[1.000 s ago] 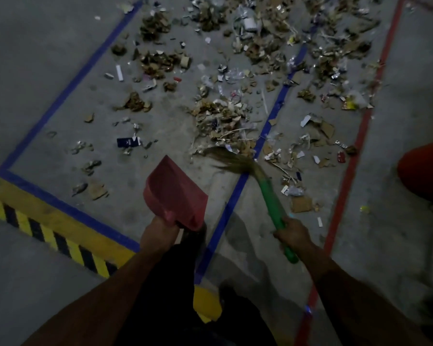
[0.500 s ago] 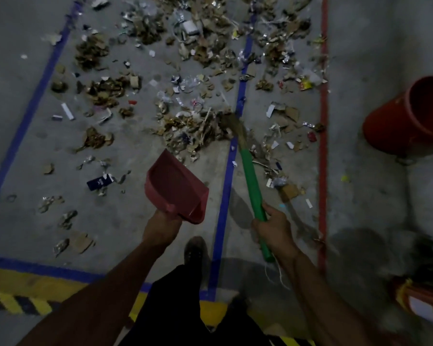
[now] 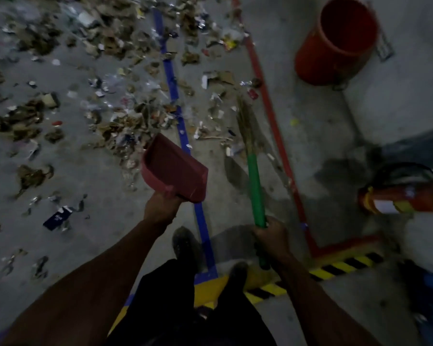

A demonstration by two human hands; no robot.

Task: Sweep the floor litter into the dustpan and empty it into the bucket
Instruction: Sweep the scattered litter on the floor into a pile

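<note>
2 forearms extended forward: left hand [image 3: 160, 208] curled round the handle of a red dustpan [image 3: 176, 169] tilted above the floor, right hand [image 3: 271, 236] gripping a green-handled broom [image 3: 254, 181], litter [image 3: 125, 121] ahead of both, orange bucket [image 3: 335, 43] far beyond the right hand.

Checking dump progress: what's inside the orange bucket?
The orange bucket shows only a dark inner wall through its open mouth; no litter visible. Its bottom is in shadow, so contents cannot be confirmed.
</note>
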